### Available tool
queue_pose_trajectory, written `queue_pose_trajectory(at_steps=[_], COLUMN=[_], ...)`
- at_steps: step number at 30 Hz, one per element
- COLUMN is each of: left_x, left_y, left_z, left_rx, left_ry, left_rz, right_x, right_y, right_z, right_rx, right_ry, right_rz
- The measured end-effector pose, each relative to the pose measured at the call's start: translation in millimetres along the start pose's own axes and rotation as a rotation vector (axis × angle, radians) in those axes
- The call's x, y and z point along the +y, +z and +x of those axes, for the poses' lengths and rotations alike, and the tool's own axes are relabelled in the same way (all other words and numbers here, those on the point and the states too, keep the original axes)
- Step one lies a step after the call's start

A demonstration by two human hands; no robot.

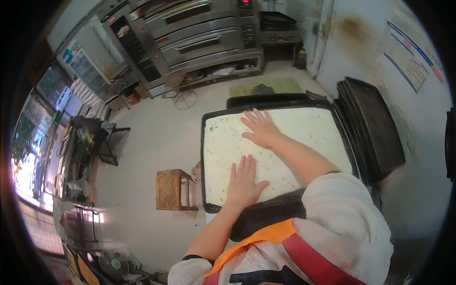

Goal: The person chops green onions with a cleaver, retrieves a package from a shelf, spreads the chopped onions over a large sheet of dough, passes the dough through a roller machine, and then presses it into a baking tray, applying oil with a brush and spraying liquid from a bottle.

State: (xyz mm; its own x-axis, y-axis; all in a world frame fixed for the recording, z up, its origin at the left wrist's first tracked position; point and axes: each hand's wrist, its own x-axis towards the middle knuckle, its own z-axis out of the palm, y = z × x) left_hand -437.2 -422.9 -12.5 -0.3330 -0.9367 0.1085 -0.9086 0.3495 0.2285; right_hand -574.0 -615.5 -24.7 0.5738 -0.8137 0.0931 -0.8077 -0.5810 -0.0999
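Note:
A wide sheet of pale dough (304,128) with small green flecks fills a black rectangular baking tray (204,156) almost to its rim. My left hand (244,183) lies flat on the near left part of the dough, fingers spread and pointing away from me. Farther off, near the tray's back edge, my right hand (261,128) presses on the dough with its fingers apart. Neither hand holds anything. Under and behind this tray, parts of other dark trays (266,100) show.
Dark baking trays (373,128) lean in a stack at the right by the wall. A wooden stool (169,190) stands left of the dough tray. Across the floor are a steel deck oven (199,45) and a green mat (285,85). A cluttered bench (71,152) runs along the left.

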Motion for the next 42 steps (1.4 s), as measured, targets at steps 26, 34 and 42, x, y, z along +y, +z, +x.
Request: queue_pose_trajectory(at_steps=[26,34,42], left_x=[178.5,182.7,178.7], left_y=[22.2,23.8,31.6], left_z=[58.9,58.0,56.7], left_rx=[-0.254,-0.232,-0.2], left_ry=[0.6,0.634,0.597], left_rz=[-0.063,-0.047,-0.113], right_x=[202.4,161.7,133.8], right_y=[-26.2,-9.9,-29.3], right_z=[-129.2,-126.2,-276.0], right_rx=[0.096,0.176,0.167], right_ry=[0.767,0.262,0.342], right_rz=[0.142,0.097,0.106])
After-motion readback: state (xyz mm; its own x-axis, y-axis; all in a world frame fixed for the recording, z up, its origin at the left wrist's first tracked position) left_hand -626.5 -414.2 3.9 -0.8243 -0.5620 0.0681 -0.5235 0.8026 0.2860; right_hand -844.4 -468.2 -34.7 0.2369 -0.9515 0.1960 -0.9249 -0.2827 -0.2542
